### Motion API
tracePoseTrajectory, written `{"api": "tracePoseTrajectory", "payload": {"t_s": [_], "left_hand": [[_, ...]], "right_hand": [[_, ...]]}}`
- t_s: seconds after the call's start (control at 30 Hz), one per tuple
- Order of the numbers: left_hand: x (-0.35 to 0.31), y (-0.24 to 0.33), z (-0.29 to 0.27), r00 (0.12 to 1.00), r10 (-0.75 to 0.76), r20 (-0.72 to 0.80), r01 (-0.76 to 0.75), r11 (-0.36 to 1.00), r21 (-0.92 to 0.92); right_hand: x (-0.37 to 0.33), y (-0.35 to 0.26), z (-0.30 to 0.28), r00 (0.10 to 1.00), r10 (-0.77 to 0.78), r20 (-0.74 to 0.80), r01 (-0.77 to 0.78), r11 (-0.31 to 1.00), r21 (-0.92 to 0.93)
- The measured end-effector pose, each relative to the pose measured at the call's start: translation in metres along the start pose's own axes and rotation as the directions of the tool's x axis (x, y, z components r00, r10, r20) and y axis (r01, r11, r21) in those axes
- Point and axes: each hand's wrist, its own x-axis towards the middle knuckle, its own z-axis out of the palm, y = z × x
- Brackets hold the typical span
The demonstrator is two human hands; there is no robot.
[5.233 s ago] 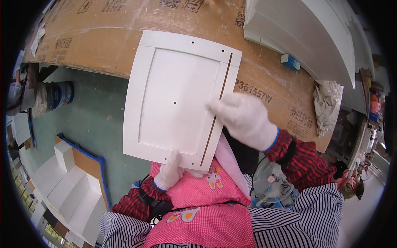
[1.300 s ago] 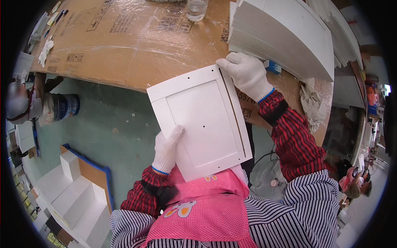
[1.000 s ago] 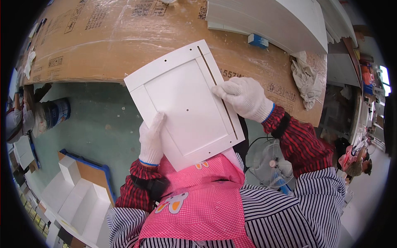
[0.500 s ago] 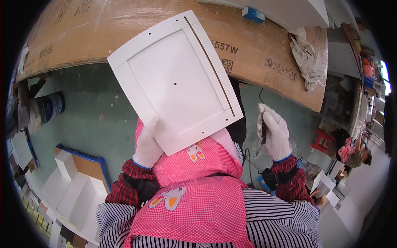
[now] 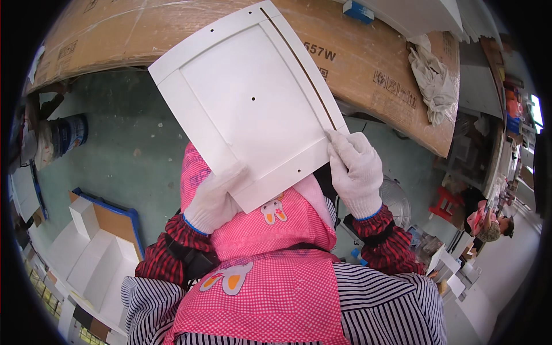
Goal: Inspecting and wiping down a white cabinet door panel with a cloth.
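A white panel door [image 5: 247, 123], with a recessed middle, several small dark holes and a long narrow slot [image 5: 300, 66] along its right side, is tilted in front of me over my lap. In a white knit glove, my left hand [image 5: 215, 195] grips the panel's lower left corner, thumb on its face. My gloved right hand [image 5: 357, 172] is closed at the panel's lower right corner, fingertips touching the face beside the slot's lower end. Whatever lies inside those fingers is hidden; the dark narrow piece seen there earlier does not show.
A film-wrapped cardboard box [image 5: 144, 37] spans the far side, bearing a grey-white cloth [image 5: 431, 83] and a small blue box [image 5: 357, 11]. White boards [image 5: 106, 261] stand lower left. A fan [image 5: 395, 201] and a red stool [image 5: 445, 202] are on the right, with another person [image 5: 489, 221] beyond.
My right hand has moved left and up onto the panel's lower right corner. The dark narrow piece in it is now out of sight. The panel has shifted slightly away, still in my left hand.
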Motion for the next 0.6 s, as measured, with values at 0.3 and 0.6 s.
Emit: {"api": "tracePoseTrajectory", "payload": {"t_s": [0.3,0.6], "left_hand": [[-0.020,-0.002,0.039,0.918,0.383,-0.102,-0.303,0.843,0.444],[-0.023,0.000,0.076,0.599,0.789,-0.137,-0.509,0.507,0.696]], "right_hand": [[0.006,-0.009,-0.013,0.989,0.146,-0.007,-0.143,0.981,0.134],[0.048,-0.022,-0.016,0.993,0.065,-0.097,-0.051,0.989,0.138]]}}
